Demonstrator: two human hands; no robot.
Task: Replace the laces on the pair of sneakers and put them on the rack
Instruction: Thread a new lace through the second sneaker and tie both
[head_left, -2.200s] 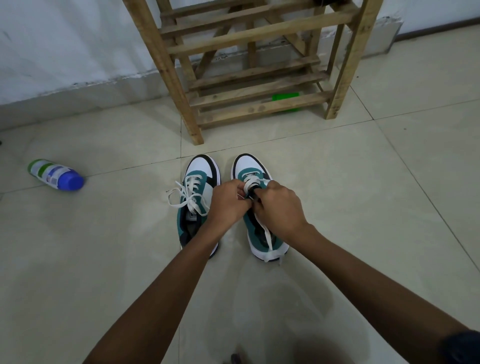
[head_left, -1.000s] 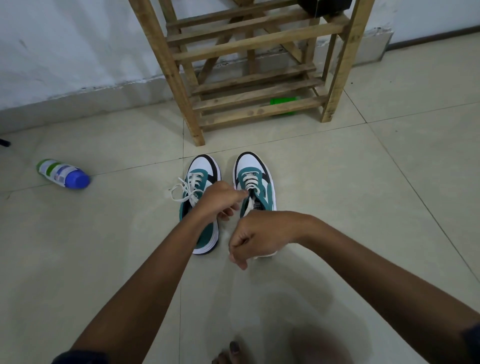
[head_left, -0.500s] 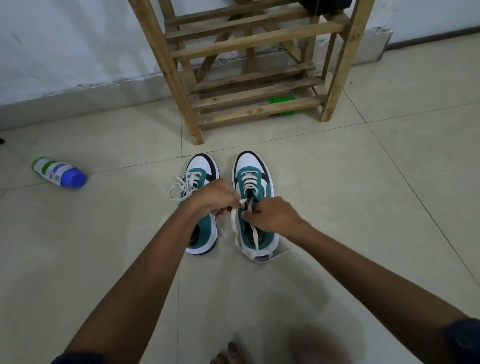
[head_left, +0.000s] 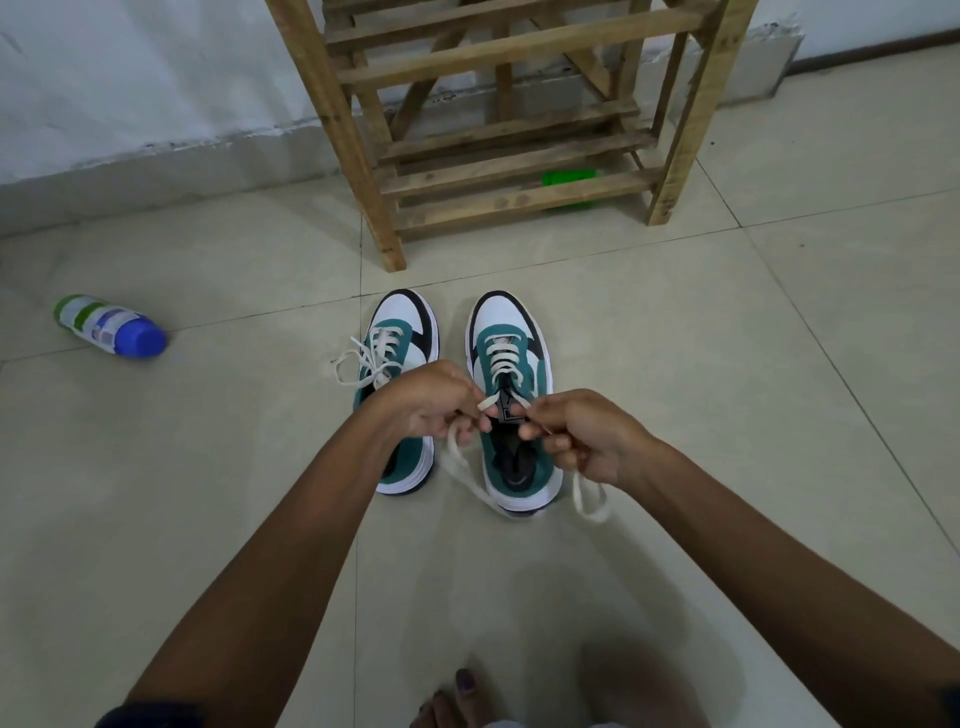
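Two shoes side by side on the floor, just in front of the wooden rack (head_left: 498, 135). Left hand (head_left: 431, 400) pinching one end of the white lace (head_left: 467, 467); right hand (head_left: 576, 431) pinching the other end, over the right shoe (head_left: 511, 374). Left shoe (head_left: 397, 353) laced already, loops loose. Could slip from the fingers if pulled too hard, or come out uneven. Bottle (head_left: 109, 326) label too small to read.

My sneakers (head_left: 511, 395) are teal, white and black with cream laces (head_left: 506, 353); the bottle (head_left: 109, 326) is white with a blue cap.
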